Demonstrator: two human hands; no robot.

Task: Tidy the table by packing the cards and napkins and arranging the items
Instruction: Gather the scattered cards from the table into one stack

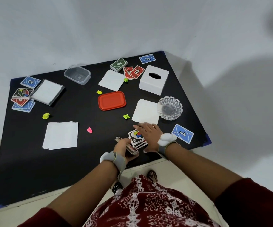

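from the head camera, the left hand (124,145) curls round a held card stack (132,150) just over the near edge of the black tabletop (34,161). the right hand (149,135) lies with straight fingers on a loose uno card pile (136,138) beside it. a blue 1 card (182,133) lies by the near right corner. a napkin stack (61,135) sits toward the near left. a white tissue box (154,79) stands near the far right corner, and a red tray (112,100) lies mid-table.
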